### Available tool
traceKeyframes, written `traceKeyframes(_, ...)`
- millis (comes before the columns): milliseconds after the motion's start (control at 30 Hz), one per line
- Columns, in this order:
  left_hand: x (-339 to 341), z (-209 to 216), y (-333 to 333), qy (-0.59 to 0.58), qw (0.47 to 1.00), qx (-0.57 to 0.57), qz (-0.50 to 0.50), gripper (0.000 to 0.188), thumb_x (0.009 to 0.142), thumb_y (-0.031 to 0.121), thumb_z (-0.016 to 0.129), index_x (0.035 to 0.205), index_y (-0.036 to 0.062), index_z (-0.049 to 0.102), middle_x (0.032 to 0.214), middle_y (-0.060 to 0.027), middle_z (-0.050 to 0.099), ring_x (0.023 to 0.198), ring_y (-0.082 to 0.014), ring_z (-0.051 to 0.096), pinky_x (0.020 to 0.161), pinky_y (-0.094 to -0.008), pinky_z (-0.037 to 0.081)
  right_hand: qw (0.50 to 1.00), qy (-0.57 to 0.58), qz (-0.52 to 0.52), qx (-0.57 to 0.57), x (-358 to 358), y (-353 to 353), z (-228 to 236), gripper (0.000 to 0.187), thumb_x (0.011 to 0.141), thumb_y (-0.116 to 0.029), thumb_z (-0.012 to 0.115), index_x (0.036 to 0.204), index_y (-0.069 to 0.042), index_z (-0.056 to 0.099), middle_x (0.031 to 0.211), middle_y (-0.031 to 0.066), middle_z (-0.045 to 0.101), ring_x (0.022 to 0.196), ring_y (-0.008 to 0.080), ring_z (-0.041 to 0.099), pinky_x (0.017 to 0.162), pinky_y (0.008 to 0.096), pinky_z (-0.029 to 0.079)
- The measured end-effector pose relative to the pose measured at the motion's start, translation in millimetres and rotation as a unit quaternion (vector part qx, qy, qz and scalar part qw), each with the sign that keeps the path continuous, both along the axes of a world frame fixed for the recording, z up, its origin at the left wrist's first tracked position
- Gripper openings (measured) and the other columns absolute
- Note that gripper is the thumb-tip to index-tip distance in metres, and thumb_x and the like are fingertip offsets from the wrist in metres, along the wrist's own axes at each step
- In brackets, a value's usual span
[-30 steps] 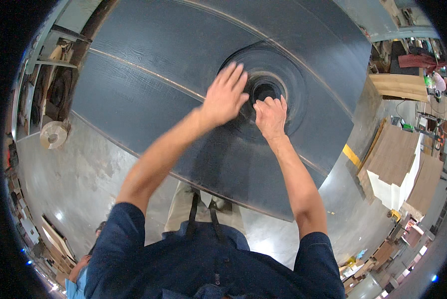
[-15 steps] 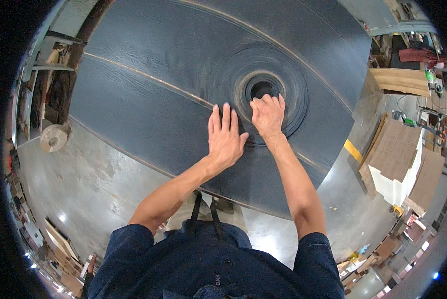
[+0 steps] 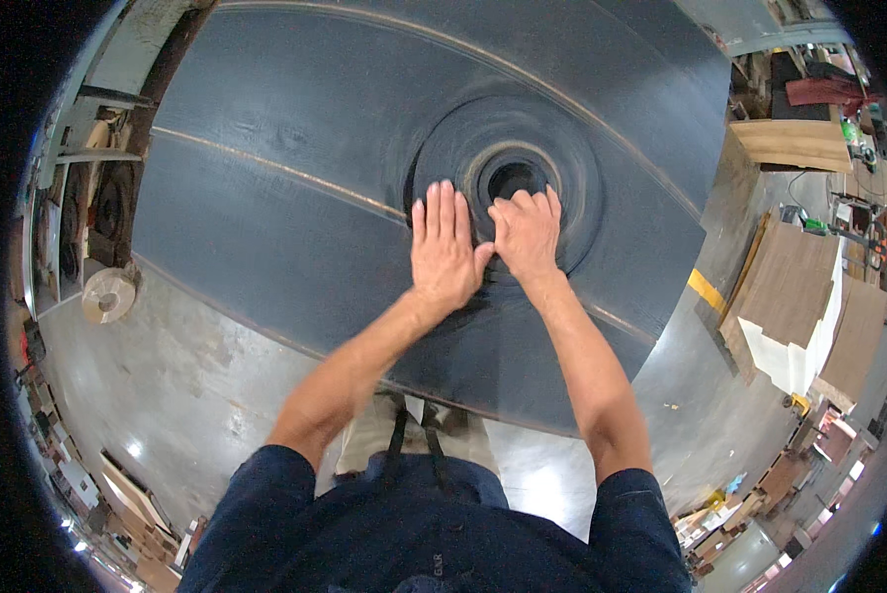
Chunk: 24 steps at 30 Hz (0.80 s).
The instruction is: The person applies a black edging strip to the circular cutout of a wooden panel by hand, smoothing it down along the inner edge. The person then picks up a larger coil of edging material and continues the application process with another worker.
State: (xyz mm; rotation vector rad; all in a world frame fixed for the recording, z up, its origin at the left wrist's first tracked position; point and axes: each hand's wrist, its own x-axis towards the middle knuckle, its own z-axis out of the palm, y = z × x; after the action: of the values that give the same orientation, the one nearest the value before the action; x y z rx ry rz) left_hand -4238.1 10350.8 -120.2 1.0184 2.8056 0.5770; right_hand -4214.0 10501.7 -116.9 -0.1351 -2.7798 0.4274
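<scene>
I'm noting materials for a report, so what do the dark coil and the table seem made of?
Coil: perhaps rubber or plastic strip, matte black-grey, judging by its thin, dull concentric layers.
Table: possibly laminate or painted board, satin finish, judging by its flat, dark top and soft sheen.

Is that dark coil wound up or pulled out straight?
Wound up: the dark coil shows concentric rings around an open middle. How tightly, I cannot tell.

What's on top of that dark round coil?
The left hand rests on the near-left edge of the flat, dark, ring-shaped coil, and the right hand curls at its central hole. Parts beneath both hands, and the dark blue-grey tabletop under the coil, are hidden.
</scene>
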Motion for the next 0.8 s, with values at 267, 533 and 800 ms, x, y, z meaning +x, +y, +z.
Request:
traceKeyframes(267,-93,22,3,0.099,0.983,0.075,-0.138,0.066,0.094,0.038,0.050,0.138,-0.0093,0.036,0.149,-0.0290,0.028,0.141,-0.0440,0.022,0.117,-0.0492,0.016,1.000,-0.007,0.011,-0.006,-1,7,-1,0.010,0.082,-0.021,0.064,0.083,-0.012,0.069,0.078,0.0050,0.054,0.081,0.0257,0.054,0.101,0.0486,0.037)
traceKeyframes(533,-67,-5,-1,0.085,0.993,0.069,-0.050,0.082,0.091,0.051,0.048,0.139,-0.0124,0.031,0.148,-0.0319,0.025,0.141,-0.0462,0.020,0.116,-0.0520,0.015,1.000,0.003,-0.002,-0.011,-3,4,4,0.011,0.082,-0.021,0.063,0.082,-0.013,0.070,0.080,0.0043,0.056,0.085,0.0254,0.055,0.104,0.0475,0.034)
traceKeyframes(800,-22,23,-11,-0.022,0.990,0.058,-0.126,0.069,0.092,0.034,0.052,0.140,-0.0117,0.031,0.149,-0.0337,0.022,0.140,-0.0479,0.019,0.117,-0.0496,0.015,0.999,-0.020,-0.015,-0.027,4,7,-2,0.011,0.081,-0.021,0.065,0.080,-0.013,0.072,0.081,0.0058,0.058,0.085,0.0267,0.056,0.103,0.0478,0.035)
